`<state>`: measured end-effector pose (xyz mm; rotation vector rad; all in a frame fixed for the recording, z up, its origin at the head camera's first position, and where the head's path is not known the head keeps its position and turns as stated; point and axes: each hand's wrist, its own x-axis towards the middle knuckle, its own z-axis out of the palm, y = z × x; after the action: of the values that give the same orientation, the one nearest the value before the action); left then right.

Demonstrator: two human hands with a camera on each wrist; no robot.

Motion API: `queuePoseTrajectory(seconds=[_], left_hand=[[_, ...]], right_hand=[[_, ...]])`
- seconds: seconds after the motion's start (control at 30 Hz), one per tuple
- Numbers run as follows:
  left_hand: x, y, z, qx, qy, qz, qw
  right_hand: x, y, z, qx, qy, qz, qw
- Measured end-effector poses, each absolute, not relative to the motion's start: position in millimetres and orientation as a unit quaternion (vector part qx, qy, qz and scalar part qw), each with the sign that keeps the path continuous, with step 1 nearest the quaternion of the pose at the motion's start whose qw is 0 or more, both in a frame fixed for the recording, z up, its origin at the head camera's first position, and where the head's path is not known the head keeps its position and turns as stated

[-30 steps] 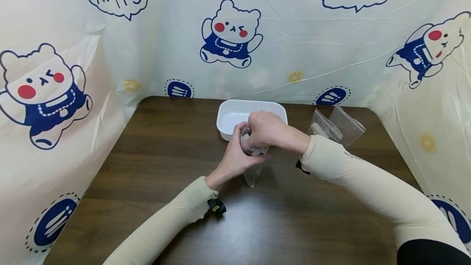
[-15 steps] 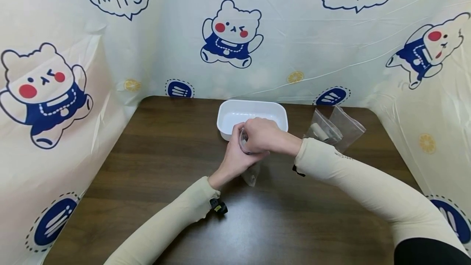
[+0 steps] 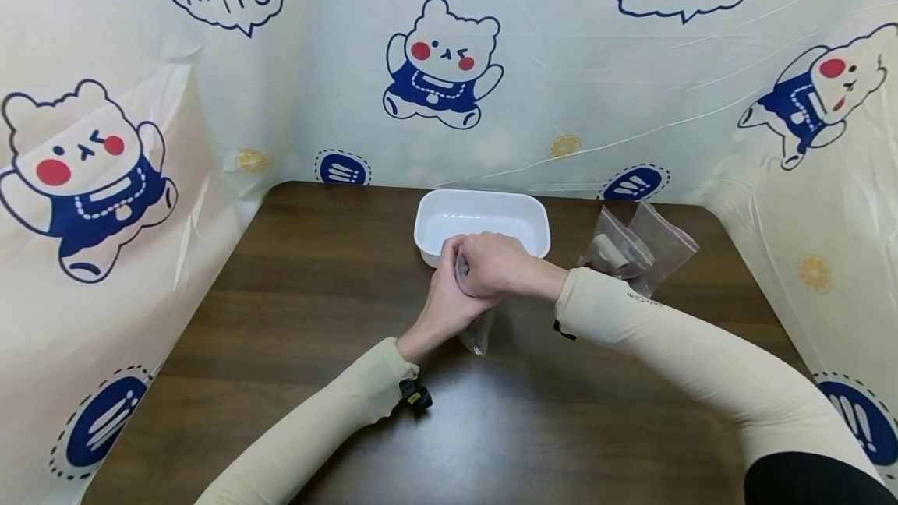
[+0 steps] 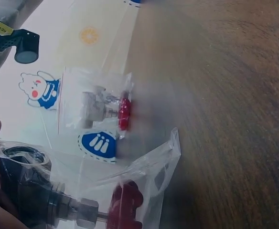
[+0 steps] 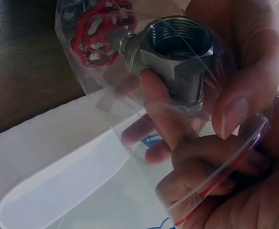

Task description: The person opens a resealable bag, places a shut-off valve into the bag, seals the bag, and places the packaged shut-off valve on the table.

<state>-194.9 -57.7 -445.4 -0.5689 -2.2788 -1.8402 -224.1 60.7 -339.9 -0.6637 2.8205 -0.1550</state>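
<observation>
Both hands meet around a clear zip bag (image 3: 478, 336) just in front of the white tub. Inside it is a metal valve (image 5: 177, 76) with a threaded opening and a red handwheel (image 5: 101, 36). My left hand (image 3: 449, 298) grips the bagged valve from the left. Curled at the bag's red-striped zip edge, my right hand (image 3: 500, 265) pinches the plastic. In the left wrist view, the red handwheel (image 4: 124, 207) points away from the hand, toward the bag's loose corner. From the head view the valve is mostly hidden by the hands.
The white tub (image 3: 484, 197) stands at the table's back edge. Right of it lie zip bags (image 3: 662, 244); in the left wrist view, another bagged valve (image 4: 101, 109) with a red handwheel shows there. A patterned sheet (image 3: 316, 61) surrounds the brown table (image 3: 337, 279).
My right hand has come down and slightly left over the bag's mouth, its forearm following. My left hand keeps its hold in nearly the same place.
</observation>
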Motion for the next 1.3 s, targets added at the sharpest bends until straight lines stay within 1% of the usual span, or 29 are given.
queuePoseTrajectory(seconds=[0.3,0.73,0.9,1.0,1.1,1.23,1.3], left_hand=[[-193,-60,-447,-0.189,-0.772,-0.601,0.082],[-191,-62,-451,-0.187,-0.772,-0.602,0.081],[-192,-63,-449,-0.187,-0.771,-0.606,0.066],[-192,-65,-446,-0.186,-0.767,-0.612,0.056],[-192,-69,-442,-0.192,-0.758,-0.622,0.036],[-195,-83,-437,-0.228,-0.740,-0.633,-0.016],[-200,-93,-435,-0.258,-0.729,-0.633,-0.039]], right_hand=[[-226,58,-348,-0.230,0.963,-0.058,0.129],[-226,55,-357,-0.227,0.964,-0.058,0.126],[-227,57,-354,-0.237,0.959,-0.070,0.135],[-227,60,-347,-0.261,0.951,-0.100,0.128],[-225,67,-334,-0.293,0.938,-0.157,0.099],[-213,80,-312,-0.308,0.927,-0.213,0.030],[-204,89,-305,-0.309,0.923,-0.230,0.012]])
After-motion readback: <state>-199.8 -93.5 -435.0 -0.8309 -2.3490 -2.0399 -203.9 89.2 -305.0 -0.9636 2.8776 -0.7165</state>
